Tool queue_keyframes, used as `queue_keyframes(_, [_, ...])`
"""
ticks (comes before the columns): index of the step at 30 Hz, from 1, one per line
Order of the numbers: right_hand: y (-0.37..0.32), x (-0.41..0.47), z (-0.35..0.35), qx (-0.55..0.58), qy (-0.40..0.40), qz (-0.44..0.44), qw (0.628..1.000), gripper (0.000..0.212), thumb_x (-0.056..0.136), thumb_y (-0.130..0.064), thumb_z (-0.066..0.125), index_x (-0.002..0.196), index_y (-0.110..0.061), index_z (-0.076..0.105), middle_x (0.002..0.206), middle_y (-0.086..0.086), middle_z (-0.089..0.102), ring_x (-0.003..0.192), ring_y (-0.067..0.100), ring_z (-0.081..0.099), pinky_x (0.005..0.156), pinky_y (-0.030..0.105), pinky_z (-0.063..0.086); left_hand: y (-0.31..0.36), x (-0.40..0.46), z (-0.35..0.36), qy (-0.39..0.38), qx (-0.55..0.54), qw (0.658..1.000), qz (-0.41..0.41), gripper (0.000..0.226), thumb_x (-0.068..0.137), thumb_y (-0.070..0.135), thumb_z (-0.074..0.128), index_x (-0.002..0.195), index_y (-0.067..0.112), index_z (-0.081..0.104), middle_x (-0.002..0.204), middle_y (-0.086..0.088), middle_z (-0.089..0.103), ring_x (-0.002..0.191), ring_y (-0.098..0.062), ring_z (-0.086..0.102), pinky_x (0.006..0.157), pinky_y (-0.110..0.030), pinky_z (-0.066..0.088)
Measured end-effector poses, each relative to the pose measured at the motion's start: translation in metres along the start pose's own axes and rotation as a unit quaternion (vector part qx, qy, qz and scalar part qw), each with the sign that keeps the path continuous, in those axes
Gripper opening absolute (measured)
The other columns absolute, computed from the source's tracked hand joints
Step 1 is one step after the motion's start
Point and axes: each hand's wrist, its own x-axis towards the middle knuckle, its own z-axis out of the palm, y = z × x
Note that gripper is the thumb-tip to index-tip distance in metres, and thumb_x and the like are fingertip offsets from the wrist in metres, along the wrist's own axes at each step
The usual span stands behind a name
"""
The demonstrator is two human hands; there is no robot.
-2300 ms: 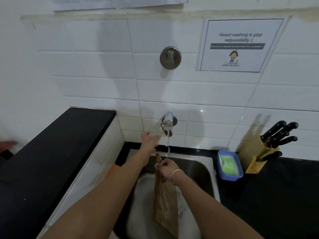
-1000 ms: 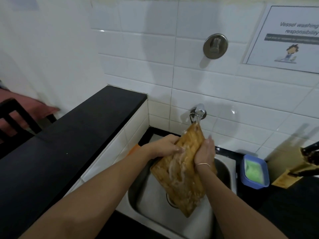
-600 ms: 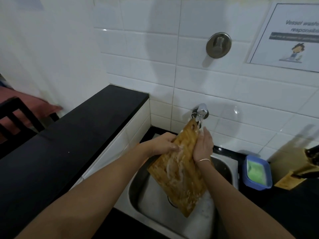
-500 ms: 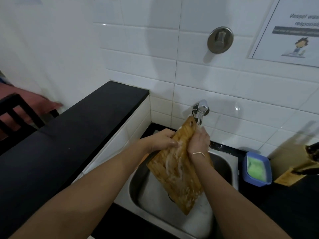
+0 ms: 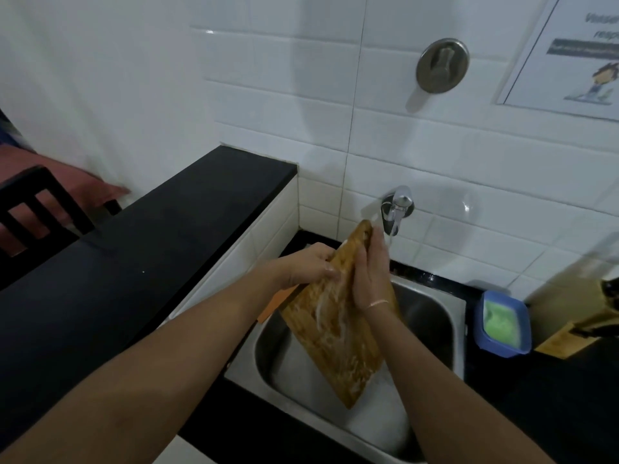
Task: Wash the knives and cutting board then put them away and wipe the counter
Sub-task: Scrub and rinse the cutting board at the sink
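**Board under the tap, rinse under way**

You now have the cutting board [image 5: 338, 316] turned face-up and tilted over the sink [image 5: 432, 316], its top corner lifted to the tap [image 5: 397, 209], where a couple of seconds ago it stood edge-on in the basin with your left hand reaching for the tap. Your left hand [image 5: 308, 266] grips the board's left edge, fingers curled round it with the thumb on the face. Your right hand [image 5: 366, 279] lies on the upper face with fingers fairly straight, pressing and rubbing rather than clutching; over the last second it has slid up towards the top corner. Water runs and white streaks (suds or water, hard to tell) trail down the wood. That suggests the board is mid-wash: its back, the putting away and the counter wipe all seem to remain. The knife block [image 5: 576, 323] sits at the right edge, blurred, beside the blue soap dish [image 5: 504, 324]. Wet wood is slippery, so keep that left grip firm
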Motion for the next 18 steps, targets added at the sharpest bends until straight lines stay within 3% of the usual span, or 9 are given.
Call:
queue_keyframes(2, [0.034,0.000,-0.009,0.036,0.003,0.111,0.993,0.080,0.090,-0.083,0.013,0.156,-0.038,0.021,0.160,0.001,0.033,0.147,0.023,0.030,0.122,0.051,0.021,-0.002,-0.002,0.000,0.010,0.006,1.000,0.009,0.020,0.092,0.016,0.068,0.107,0.003,0.071,0.110,-0.015,0.073,0.100,-0.026,0.073,0.098,-0.048,0.057])
queue_keyframes(4, [0.037,0.002,-0.007,0.045,0.019,0.222,0.974,0.088,0.086,-0.084,0.010,0.155,-0.031,0.028,0.157,0.005,0.038,0.144,0.029,0.035,0.120,0.056,0.025,-0.003,-0.002,0.001,0.013,0.008,1.000,0.010,0.023,0.094,0.014,0.067,0.108,-0.003,0.070,0.110,-0.019,0.073,0.101,-0.028,0.073,0.098,-0.048,0.057])
queue_keyframes(5, [0.024,0.006,-0.002,0.036,0.022,0.212,0.976,0.084,0.089,-0.081,0.011,0.153,-0.030,0.031,0.154,0.005,0.041,0.142,0.029,0.038,0.118,0.057,0.027,-0.001,-0.002,0.002,0.014,0.006,1.000,0.009,0.025,0.094,0.012,0.066,0.109,-0.007,0.068,0.111,-0.021,0.072,0.101,-0.030,0.073,0.097,-0.047,0.057])
queue_keyframes(7, [-0.010,0.011,0.003,0.015,0.027,0.102,0.994,0.075,0.096,-0.073,0.014,0.151,-0.024,0.032,0.153,0.008,0.040,0.141,0.028,0.038,0.120,0.055,0.025,0.005,-0.003,0.000,0.011,-0.006,1.000,0.012,0.026,0.092,0.006,0.065,0.110,-0.012,0.067,0.111,-0.025,0.071,0.102,-0.036,0.072,0.095,-0.046,0.058])
queue_keyframes(9, [-0.025,0.007,-0.003,-0.014,0.013,-0.011,1.000,0.069,0.101,-0.062,0.014,0.159,-0.025,0.015,0.166,0.002,0.019,0.152,0.018,0.016,0.126,0.042,0.006,0.010,-0.002,-0.004,0.003,-0.020,1.000,0.018,0.026,0.092,0.008,0.065,0.112,-0.010,0.068,0.111,-0.024,0.072,0.102,-0.035,0.072,0.095,-0.046,0.058])
queue_keyframes(11, [-0.008,-0.006,-0.018,-0.041,-0.016,-0.030,0.999,0.067,0.101,-0.062,0.011,0.160,-0.032,0.004,0.169,-0.007,0.005,0.154,0.010,0.004,0.124,0.035,0.001,0.012,-0.003,-0.008,0.007,-0.036,0.999,0.017,0.027,0.094,0.013,0.068,0.114,-0.005,0.069,0.112,-0.019,0.074,0.102,-0.031,0.073,0.095,-0.044,0.058])
queue_keyframes(16, [0.078,-0.034,-0.039,-0.054,0.014,0.251,0.966,0.058,0.107,-0.050,0.020,0.160,-0.027,0.016,0.167,0.005,0.019,0.153,0.026,0.016,0.125,0.047,0.010,0.011,-0.008,-0.013,0.008,-0.057,0.998,0.018,0.024,0.095,0.014,0.068,0.113,-0.001,0.071,0.101,-0.006,0.076,0.096,-0.024,0.075,0.082,-0.033,0.059])
queue_keyframes(18, [0.083,-0.029,-0.045,-0.052,0.005,0.279,0.959,0.056,0.107,-0.047,0.027,0.156,-0.023,0.031,0.161,0.008,0.032,0.148,0.031,0.026,0.122,0.049,0.017,0.010,-0.007,-0.015,-0.009,-0.062,0.998,0.009,0.017,0.094,0.013,0.069,0.109,0.006,0.073,0.099,-0.004,0.077,0.095,-0.023,0.075,0.081,-0.032,0.059])
